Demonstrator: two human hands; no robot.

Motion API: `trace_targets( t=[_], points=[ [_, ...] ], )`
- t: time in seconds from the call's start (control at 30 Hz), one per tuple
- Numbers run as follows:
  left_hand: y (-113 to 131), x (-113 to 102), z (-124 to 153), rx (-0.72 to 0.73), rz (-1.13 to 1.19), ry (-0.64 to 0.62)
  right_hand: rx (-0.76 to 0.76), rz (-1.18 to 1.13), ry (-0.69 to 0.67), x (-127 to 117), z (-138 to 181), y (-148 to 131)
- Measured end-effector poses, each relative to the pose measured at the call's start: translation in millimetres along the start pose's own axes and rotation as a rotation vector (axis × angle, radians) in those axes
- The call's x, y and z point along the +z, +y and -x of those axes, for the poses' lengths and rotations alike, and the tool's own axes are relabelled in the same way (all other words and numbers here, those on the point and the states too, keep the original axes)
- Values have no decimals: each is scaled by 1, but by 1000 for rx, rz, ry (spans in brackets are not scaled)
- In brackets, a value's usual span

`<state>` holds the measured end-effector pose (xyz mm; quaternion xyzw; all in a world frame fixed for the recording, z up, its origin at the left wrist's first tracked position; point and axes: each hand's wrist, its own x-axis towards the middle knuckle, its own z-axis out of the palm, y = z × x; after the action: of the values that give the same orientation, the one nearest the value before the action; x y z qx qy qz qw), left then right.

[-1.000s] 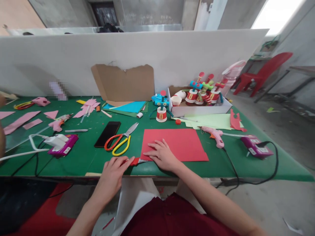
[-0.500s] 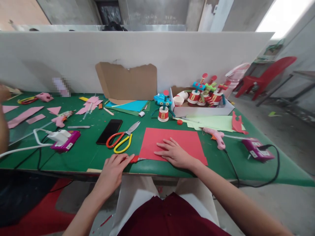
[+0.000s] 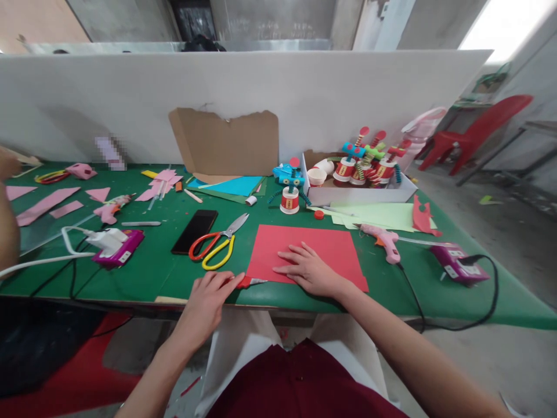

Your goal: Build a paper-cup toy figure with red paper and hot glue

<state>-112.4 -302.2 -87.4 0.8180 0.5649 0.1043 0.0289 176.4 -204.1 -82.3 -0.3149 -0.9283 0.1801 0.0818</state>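
Observation:
My left hand (image 3: pixel 208 297) lies at the table's near edge, its fingers closed over the handle of a small red-handled cutter (image 3: pixel 250 283) whose metal tip points right. Flat on a red paper sheet (image 3: pixel 331 247), with its fingers spread, is my right hand (image 3: pixel 308 270), pressing the sheet's near part onto the green table (image 3: pixel 148 273). The cutter's tip sits just at the sheet's near-left corner. Scissors with red and yellow handles (image 3: pixel 214 249) lie a little beyond my left hand, beside a black phone (image 3: pixel 194 231).
A pink glue gun (image 3: pixel 383 239) and purple power adapter (image 3: pixel 456 264) with black cable lie right. A white box (image 3: pixel 361 194) holds paper-cup figures. Cardboard (image 3: pixel 226 142) leans on the white partition. Pink paper scraps, another glue gun and adapter (image 3: pixel 117 247) lie left. Another person's arm (image 3: pixel 6 232) is at the left edge.
My right hand slid right along the red sheet, from its near-left corner toward its middle. My left hand stayed on the cutter.

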Motion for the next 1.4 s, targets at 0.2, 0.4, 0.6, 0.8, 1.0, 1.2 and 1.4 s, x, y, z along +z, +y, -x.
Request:
trace_targets(
  t=[0.2, 0.4, 0.6, 0.8, 1.0, 1.2, 1.4],
  points=[
    [4, 1, -1, 8, -10, 12, 2, -2, 4, 1, 0, 0],
    [7, 2, -1, 0, -16, 3, 0, -1, 2, 2, 0, 0],
    [11, 4, -1, 6, -18, 1, 4, 13, 3, 3, 0, 1],
    [13, 6, 2, 5, -28, 21, -1, 4, -15, 1, 0, -1],
    [12, 7, 2, 7, -29, 37, 1, -95, -25, -14, 15, 13],
    [16, 6, 2, 6, -3, 41, -1, -16, -48, -12, 34, 28],
    [27, 6, -1, -15, 15, 38, -3, 14, -27, -7, 34, 28]
  ],
)
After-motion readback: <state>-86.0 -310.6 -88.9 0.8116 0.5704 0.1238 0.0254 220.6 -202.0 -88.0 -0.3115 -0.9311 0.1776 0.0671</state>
